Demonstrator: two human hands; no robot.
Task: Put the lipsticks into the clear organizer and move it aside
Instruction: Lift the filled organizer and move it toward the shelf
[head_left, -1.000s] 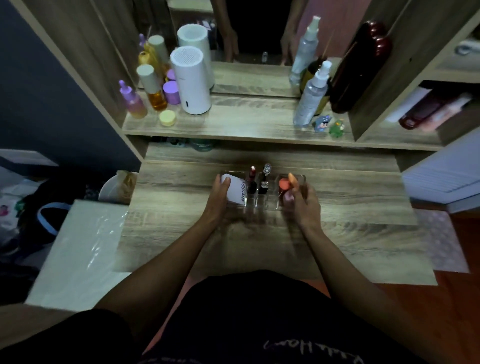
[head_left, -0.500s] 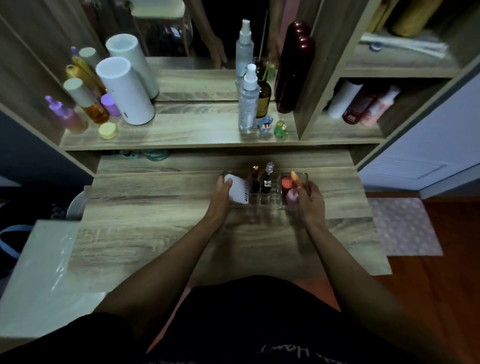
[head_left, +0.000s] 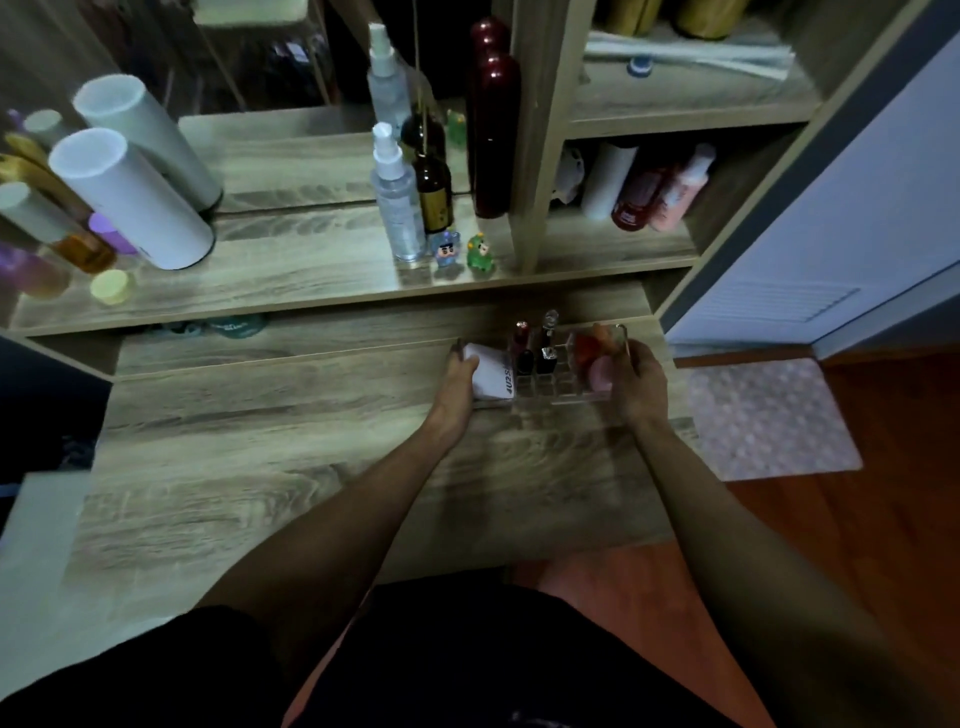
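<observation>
The clear organizer (head_left: 563, 391) sits at the far right of the wooden desk (head_left: 291, 447), near its back edge. Two lipsticks stand upright in its middle slots: a dark red one (head_left: 521, 345) and a black one with a clear cap (head_left: 547, 343). A white packet (head_left: 491, 376) fills its left end, and orange and pink sponges (head_left: 597, 358) its right end. My left hand (head_left: 457, 379) grips the left end, thumb on the packet. My right hand (head_left: 641, 382) grips the right end.
A raised shelf (head_left: 311, 280) behind the desk holds a white cylinder (head_left: 130, 200), spray bottles (head_left: 397, 208), a dark red bottle (head_left: 491, 130), small jars and two figurines (head_left: 465, 252). Right of the desk lie a floor mat (head_left: 769, 415) and a white door (head_left: 852, 208).
Both hands have slid the organizer to the right along the desk, from near its middle to its right end. The view has swung right as well.
</observation>
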